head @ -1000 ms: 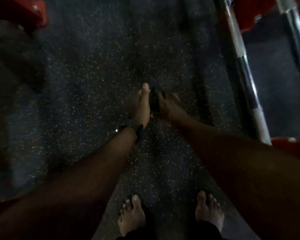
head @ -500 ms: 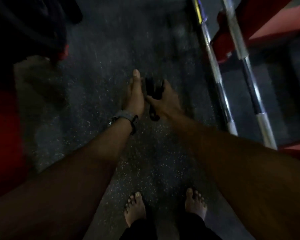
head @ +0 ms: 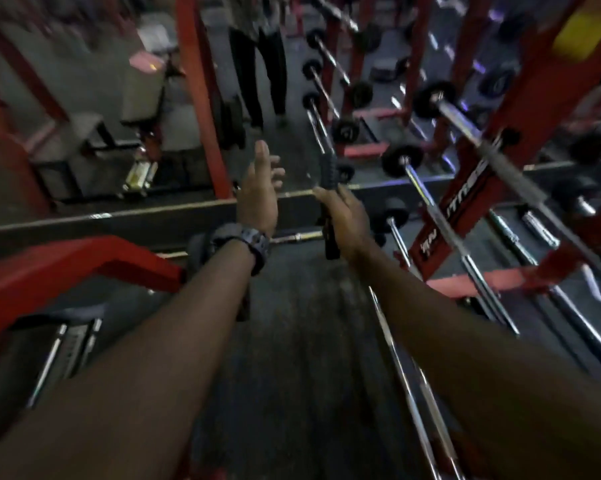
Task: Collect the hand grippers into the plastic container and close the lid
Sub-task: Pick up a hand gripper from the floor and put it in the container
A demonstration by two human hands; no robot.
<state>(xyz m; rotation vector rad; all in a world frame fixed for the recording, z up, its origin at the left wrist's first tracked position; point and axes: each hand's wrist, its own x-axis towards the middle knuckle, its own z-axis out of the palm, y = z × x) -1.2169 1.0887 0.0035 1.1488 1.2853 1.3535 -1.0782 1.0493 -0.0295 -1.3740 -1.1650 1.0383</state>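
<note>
1. Nearest the camera, two bare forearms reached forward over a dark speckled floor [head: 292, 358], the left one wearing a dark watch [head: 254, 242] at the wrist.
2. A long chrome bar [head: 404, 372] lay on the floor under the right forearm, running away from the camera.
3. To the left, a red frame [head: 67, 268] angled across the view, with a dark pad and chrome rods below it.
4. The left hand [head: 257, 199] was held edge-on with its fingers straight and slightly spread (the thumb upward), holding nothing and just beside the right hand without touching it.
5. The right hand [head: 344, 216] curled its fingers and thumb round a black gripper [head: 328, 174], which stood roughly upright in the fist, one ribbed handle sticking up above the fingers and a dark end hanging below the palm. It was blurred, so whether it was one gripper or more could not be told.
6. The gripper was in the air in front of the body, between the two hands and well above the floor.
7. Just past the hands, a low dark ledge [head: 119, 216] crossed the view from left to right.
8. On the right, a red rack [head: 472, 199] carried barbells [head: 430, 209] with black end plates, their chrome shafts slanting toward the camera.
9. Beyond the ledge, a red post [head: 202, 109] rose on the left, with grey benches [head: 84, 133] behind it.
10. Farthest off, a person's dark trouser legs [head: 261, 60] stood on the floor between the post and the barbells (only the legs showed).
</note>
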